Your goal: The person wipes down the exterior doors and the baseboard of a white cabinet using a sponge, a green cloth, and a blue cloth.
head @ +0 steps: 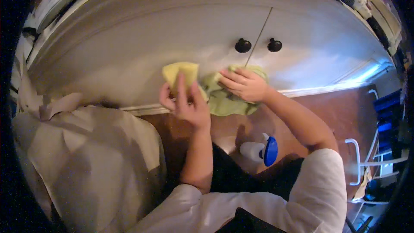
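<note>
My left hand (187, 105) holds a folded yellow cloth (181, 69), fingers spread behind it, in front of the pale cabinet (155, 35). To its right, my right hand (245, 84) grips a crumpled light green cloth (224, 103), which hangs down near the cabinet's lower edge. Whether either cloth presses on the cabinet front is hard to tell. Two round dark knobs, a left one (243, 45) and a right one (274, 45), sit on either side of the door seam above my right hand.
A white spray bottle with a blue head (270, 151) stands on the reddish-brown floor (291, 129) by my legs. Beige fabric (97, 168) drapes over something at the left. A white metal rack (357, 161) is at the right.
</note>
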The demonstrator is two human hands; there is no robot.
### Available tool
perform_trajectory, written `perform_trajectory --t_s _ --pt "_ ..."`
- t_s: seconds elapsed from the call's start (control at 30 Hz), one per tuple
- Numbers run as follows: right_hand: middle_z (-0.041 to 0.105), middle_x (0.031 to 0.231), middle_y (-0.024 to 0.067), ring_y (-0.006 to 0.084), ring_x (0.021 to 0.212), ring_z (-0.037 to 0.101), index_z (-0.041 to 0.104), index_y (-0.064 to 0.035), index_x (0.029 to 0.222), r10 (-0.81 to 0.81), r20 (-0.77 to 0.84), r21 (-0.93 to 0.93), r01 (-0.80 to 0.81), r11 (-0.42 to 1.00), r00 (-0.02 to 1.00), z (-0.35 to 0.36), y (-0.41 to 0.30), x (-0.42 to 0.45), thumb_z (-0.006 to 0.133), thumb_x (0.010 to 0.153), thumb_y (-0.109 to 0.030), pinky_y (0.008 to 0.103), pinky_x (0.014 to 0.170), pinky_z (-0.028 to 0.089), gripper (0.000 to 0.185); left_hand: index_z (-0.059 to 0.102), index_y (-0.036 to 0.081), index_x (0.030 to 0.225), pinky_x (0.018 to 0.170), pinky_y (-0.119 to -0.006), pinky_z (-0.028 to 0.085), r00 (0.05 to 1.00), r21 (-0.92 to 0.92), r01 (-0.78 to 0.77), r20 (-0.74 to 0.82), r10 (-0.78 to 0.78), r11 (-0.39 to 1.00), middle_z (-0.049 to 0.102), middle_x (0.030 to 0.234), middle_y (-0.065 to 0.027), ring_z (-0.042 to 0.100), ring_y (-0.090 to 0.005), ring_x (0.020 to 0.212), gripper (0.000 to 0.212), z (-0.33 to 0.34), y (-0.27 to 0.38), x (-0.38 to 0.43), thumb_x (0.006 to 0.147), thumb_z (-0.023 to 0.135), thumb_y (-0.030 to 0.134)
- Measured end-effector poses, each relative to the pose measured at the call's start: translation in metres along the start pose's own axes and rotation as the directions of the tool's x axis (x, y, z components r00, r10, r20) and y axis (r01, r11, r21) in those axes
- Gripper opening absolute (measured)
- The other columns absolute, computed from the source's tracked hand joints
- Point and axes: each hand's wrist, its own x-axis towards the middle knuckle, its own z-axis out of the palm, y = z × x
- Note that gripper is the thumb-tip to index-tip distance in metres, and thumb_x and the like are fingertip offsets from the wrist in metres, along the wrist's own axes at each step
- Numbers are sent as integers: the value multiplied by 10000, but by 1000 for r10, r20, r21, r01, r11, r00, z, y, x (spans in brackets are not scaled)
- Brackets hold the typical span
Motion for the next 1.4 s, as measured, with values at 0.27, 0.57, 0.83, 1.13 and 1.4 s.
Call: perform_trajectory --t_s 0.27,0.57,0.83,1.13,1.4 --pt "479 1230 50 209 1156 438 616 -82 1017 -54 -5 68 54 996 999 3 1 -19 526 705 -188 326 869 413 341 653 117 988 745 -331 408 973 -80 -181 133 190 980 452 1007 -123 470 -251 864 291 32 -5 -21 704 682 62" --pt "488 1225 -11 163 1174 435 620 -172 1023 28 -97 9 -28 1000 995 16 -6 -34 489 728 -196 312 885 383 324 665 80 899 690 -318 441 992 -12 -122 41 123 992 515 912 -85 504 -225 823 197 24 14 11 713 659 19" --pt "481 1233 20 185 1173 430 615 -123 1021 12 -77 60 -7 998 997 7 -2 -29 503 714 -181 317 878 405 332 651 43 860 745 -342 439 995 -29 74 -59 -76 997 525 909 -112 514 -253 840 135 18 20 22 725 641 36" --pt "482 1225 34 193 1140 441 606 -84 1027 27 -89 84 -19 996 996 10 -7 -34 516 702 -177 305 882 400 350 652 44 865 740 -332 425 974 51 -208 104 202 977 528 901 -122 506 -257 843 116 22 32 36 754 630 71" --pt "474 1241 23 172 1175 414 618 -89 996 16 -102 39 -12 999 995 2 0 -33 515 707 -199 299 897 382 325 652 33 859 696 -315 435 964 -48 -228 129 233 972 517 884 -96 511 -232 791 133 33 27 29 726 641 36"
